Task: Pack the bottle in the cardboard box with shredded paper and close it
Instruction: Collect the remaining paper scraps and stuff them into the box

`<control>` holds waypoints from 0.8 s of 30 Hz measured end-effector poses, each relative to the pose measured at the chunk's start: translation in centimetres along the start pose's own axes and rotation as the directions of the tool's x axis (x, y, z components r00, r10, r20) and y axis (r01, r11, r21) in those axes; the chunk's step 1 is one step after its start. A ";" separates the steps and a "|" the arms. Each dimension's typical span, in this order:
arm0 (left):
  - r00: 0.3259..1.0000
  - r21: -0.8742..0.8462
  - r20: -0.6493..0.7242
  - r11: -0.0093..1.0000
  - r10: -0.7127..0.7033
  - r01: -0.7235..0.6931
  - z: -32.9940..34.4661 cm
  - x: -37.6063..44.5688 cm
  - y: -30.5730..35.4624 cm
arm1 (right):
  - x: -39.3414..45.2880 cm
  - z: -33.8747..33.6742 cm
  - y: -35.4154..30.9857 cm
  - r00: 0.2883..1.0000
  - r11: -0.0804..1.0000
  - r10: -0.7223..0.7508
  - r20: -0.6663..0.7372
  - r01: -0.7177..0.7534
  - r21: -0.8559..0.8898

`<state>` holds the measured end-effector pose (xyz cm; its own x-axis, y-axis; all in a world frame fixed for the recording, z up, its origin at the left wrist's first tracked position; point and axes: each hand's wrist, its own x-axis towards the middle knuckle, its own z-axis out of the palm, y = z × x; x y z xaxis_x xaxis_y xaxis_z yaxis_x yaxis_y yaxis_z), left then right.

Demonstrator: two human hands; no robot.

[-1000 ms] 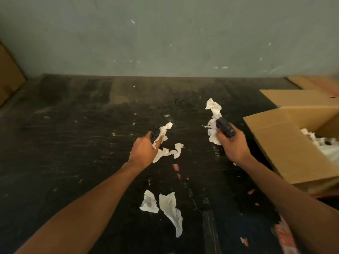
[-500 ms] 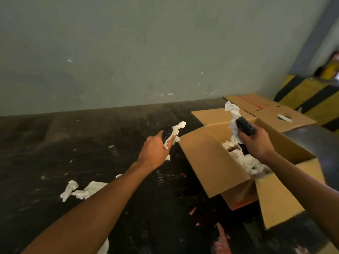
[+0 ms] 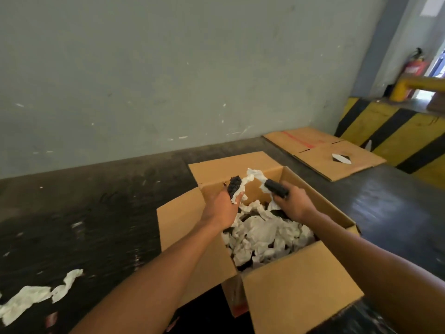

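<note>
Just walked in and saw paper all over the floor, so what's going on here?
A person is packing an open cardboard box. Both hands are over it: the left hand and the right hand each grip white paper and something dark. Crumpled paper already fills the box, the flaps are open, and a paper strip lies on the floor. No bottle is clearly visible.

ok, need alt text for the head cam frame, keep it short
Both hands hold torn white paper and dark objects above an open cardboard box partly filled with crumpled white paper: left hand, right hand. More paper scraps lie on the dark floor at left; flattened cardboard lies behind, by a yellow-and-black barrier.
</note>
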<state>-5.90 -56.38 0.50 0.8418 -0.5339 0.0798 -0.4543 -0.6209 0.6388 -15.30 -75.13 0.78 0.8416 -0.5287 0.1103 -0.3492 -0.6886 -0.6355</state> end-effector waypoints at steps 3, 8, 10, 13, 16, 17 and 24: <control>0.998 0.049 0.054 0.998 -0.041 0.038 2.2 1.5 0.9 | 2.6 0.0 1.4 0.997 0.997 -0.004 0.080 0.010 -0.071; 0.965 0.136 0.137 0.969 -0.223 0.204 4.8 3.3 1.4 | 6.2 1.1 2.9 0.971 0.988 -0.034 0.237 0.069 -0.140; 0.940 0.124 0.163 0.951 -0.300 0.282 5.6 3.8 1.2 | 7.3 1.6 3.7 0.956 0.978 -0.046 0.291 0.103 -0.182; 0.912 0.241 0.245 0.932 -0.330 0.272 6.5 4.4 0.8 | 8.9 1.9 5.0 0.925 0.970 -0.020 0.380 0.110 -0.216; 0.883 0.321 0.346 0.924 -0.317 0.206 7.3 4.7 0.8 | 9.9 1.4 5.9 0.887 0.965 0.022 0.461 0.102 -0.241; 0.873 0.346 0.372 0.920 -0.315 0.185 7.7 4.7 0.8 | 10.1 1.2 6.2 0.879 0.966 0.042 0.476 0.086 -0.243; 0.784 0.437 0.525 0.895 -0.332 0.086 13.0 4.4 1.4 | 11.1 5.2 9.2 0.802 0.898 0.132 0.583 0.152 -0.413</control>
<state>-6.61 -66.99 -8.21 0.6575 -0.5139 -0.5510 -0.4619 -0.8527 0.2441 -7.02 -84.82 -7.82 0.8687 -0.2258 -0.4409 -0.3558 -0.9037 -0.2381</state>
